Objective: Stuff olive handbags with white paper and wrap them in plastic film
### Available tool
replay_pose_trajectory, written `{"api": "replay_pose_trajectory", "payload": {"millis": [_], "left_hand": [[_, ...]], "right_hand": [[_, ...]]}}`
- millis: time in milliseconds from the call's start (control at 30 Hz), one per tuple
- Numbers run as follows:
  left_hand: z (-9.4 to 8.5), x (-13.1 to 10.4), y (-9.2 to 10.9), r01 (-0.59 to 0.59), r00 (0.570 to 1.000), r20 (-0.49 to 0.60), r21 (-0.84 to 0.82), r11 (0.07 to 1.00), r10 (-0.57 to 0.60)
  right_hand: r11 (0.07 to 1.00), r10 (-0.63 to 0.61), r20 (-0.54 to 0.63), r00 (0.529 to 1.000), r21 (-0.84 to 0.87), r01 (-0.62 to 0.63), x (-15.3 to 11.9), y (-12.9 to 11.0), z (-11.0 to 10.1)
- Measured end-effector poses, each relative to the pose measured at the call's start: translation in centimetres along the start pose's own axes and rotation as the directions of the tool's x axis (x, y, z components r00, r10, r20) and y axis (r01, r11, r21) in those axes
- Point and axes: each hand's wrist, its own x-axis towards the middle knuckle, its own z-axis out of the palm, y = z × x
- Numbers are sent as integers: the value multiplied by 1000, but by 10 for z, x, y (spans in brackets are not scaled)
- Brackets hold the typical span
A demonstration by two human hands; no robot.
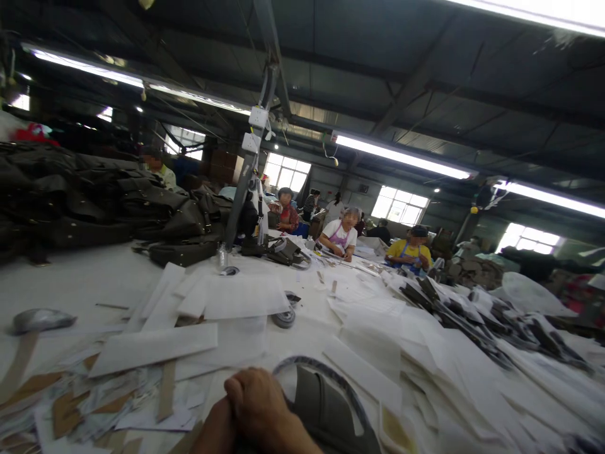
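Note:
At the bottom middle my two hands press together, the right overlapping the left. My right hand (258,394) is closed with its fingers curled; whatever it grips is hidden. Of my left hand (218,424) only the back and wrist edge show, its fingers covered by the right. Right beside them lies a dark olive bag (326,400), partly cut off by the frame. A curved handle (326,364) with a greyish wrapping arches over it. Under and around the hands is a white tabletop (312,331).
Loose scraps (99,397) cover the left front. White foam sheets (241,296) and a tape roll (284,318) lie ahead, with more sheets (378,321) at right. A post (246,170) rises beyond, near piled dark bags (94,195). Several people (340,236) sit across the table.

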Motion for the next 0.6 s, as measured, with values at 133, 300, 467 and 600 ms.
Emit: {"api": "replay_pose_trajectory", "payload": {"millis": [133, 300, 467, 600], "left_hand": [[0, -6, -3, -77, 995, 60, -16, 997, 78], [2, -10, -1, -133, 988, 74, 5, 991, 132], [-4, -20, 12, -124, 989, 83, -25, 992, 126], [-15, -33, 40, -118, 991, 52, -60, 991, 121]], "right_hand": [[971, -28, -30, 999, 236, 35, -2, 28, 25], [903, -25, -17, 1000, 429, 30, -3, 44, 22], [870, -27, -12, 1000, 492, 29, -6, 44, 20], [807, -58, 26, 998, 589, 32, -11, 49, 17]]}}
